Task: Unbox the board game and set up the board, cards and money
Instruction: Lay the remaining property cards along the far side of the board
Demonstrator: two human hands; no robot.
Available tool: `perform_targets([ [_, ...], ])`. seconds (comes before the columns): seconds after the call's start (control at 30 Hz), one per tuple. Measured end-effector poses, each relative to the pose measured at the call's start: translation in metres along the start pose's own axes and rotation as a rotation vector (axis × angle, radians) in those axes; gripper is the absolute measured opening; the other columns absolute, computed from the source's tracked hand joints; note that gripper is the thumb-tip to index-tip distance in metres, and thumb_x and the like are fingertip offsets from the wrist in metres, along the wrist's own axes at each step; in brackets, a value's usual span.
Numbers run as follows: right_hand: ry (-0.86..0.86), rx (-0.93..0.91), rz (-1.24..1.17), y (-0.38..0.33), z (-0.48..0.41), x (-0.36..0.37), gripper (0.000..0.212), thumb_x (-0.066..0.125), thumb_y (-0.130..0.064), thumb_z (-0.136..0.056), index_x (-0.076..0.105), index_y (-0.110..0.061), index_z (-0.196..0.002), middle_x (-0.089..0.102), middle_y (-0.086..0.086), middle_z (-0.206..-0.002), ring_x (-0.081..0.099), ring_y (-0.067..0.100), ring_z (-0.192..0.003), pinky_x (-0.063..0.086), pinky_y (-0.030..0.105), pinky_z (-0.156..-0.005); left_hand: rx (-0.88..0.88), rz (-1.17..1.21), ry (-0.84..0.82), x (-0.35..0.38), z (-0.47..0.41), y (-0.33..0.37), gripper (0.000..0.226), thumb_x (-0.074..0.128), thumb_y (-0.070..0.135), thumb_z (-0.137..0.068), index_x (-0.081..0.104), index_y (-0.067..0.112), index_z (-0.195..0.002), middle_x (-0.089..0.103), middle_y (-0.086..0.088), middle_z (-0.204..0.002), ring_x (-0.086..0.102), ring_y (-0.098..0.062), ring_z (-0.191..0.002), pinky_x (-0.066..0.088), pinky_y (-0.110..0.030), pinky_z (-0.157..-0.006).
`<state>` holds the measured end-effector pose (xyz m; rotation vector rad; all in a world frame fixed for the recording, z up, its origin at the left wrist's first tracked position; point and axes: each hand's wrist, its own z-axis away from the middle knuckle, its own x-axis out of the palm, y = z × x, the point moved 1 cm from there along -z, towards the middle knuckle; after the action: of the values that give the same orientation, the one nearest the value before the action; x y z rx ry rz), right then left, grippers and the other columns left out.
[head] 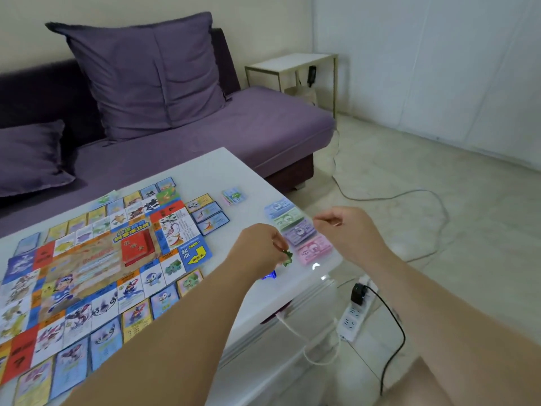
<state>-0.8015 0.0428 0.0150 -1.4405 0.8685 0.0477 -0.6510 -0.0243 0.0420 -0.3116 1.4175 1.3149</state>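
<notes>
Your game board [96, 259] lies flat on the left of the white table [205, 171], ringed by cards, with a red card deck [137, 249] on its middle. Your left hand [260, 244] pinches a small green piece [287, 257], with a blue piece [269, 275] on the table just beside it. Four money stacks [298, 230] lie in a row. Your right hand [348, 227] hovers over them, fingers curled; I cannot tell if it holds anything.
</notes>
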Motion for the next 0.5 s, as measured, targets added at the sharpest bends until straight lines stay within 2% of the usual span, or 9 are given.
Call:
perform_targets([
  [0.07, 0.011, 0.004, -0.018, 0.001, -0.003, -0.001, 0.016, 0.061, -0.018, -0.090, 0.071, -0.014, -0.101, 0.069, -0.002, -0.089, 0.063, 0.008, -0.077, 0.049, 0.017, -0.067, 0.011, -0.073, -0.045, 0.003, -0.007, 0.002, 0.015, 0.069, 0.014, -0.081, 0.068, 0.015, -0.096, 0.068, 0.001, -0.101, 0.059, -0.013, -0.082, 0.050, -0.024, -0.071],
  [0.13, 0.032, 0.020, -0.058, 0.003, -0.005, -0.003, 0.013, 0.062, -0.017, -0.089, 0.070, -0.015, -0.098, 0.067, -0.004, -0.084, 0.062, 0.008, -0.075, 0.043, 0.012, -0.062, 0.026, -0.137, -0.073, 0.006, -0.011, 0.004, 0.017, 0.069, 0.013, -0.081, 0.068, 0.015, -0.098, 0.068, 0.000, -0.103, 0.060, -0.016, -0.089, 0.047, -0.023, -0.073],
  [0.23, 0.044, 0.045, -0.074, 0.006, -0.008, -0.005, 0.014, 0.063, -0.017, -0.088, 0.072, -0.013, -0.098, 0.068, -0.003, -0.085, 0.063, 0.010, -0.080, 0.047, 0.019, -0.071, 0.032, -0.184, -0.110, 0.008, -0.016, 0.005, 0.019, 0.070, 0.013, -0.081, 0.069, 0.014, -0.100, 0.068, -0.001, -0.104, 0.059, -0.014, -0.088, 0.046, -0.023, -0.073],
  [0.33, 0.041, 0.057, -0.071, 0.008, -0.010, -0.005, 0.016, 0.063, -0.016, -0.088, 0.072, -0.012, -0.101, 0.070, -0.001, -0.089, 0.064, 0.013, -0.085, 0.050, 0.026, -0.080, 0.033, -0.218, -0.117, 0.011, -0.020, 0.003, 0.019, 0.071, 0.014, -0.080, 0.071, 0.015, -0.098, 0.068, -0.003, -0.103, 0.062, -0.016, -0.093, 0.050, -0.026, -0.080],
  [0.5, 0.055, 0.058, -0.062, 0.011, -0.010, -0.009, 0.016, 0.063, -0.018, -0.088, 0.072, -0.013, -0.100, 0.069, -0.002, -0.089, 0.063, 0.011, -0.085, 0.048, 0.022, -0.078, 0.044, -0.268, -0.097, 0.016, -0.028, 0.001, 0.017, 0.070, 0.013, -0.081, 0.072, 0.016, -0.097, 0.069, -0.003, -0.102, 0.063, -0.016, -0.094, 0.052, -0.028, -0.083],
])
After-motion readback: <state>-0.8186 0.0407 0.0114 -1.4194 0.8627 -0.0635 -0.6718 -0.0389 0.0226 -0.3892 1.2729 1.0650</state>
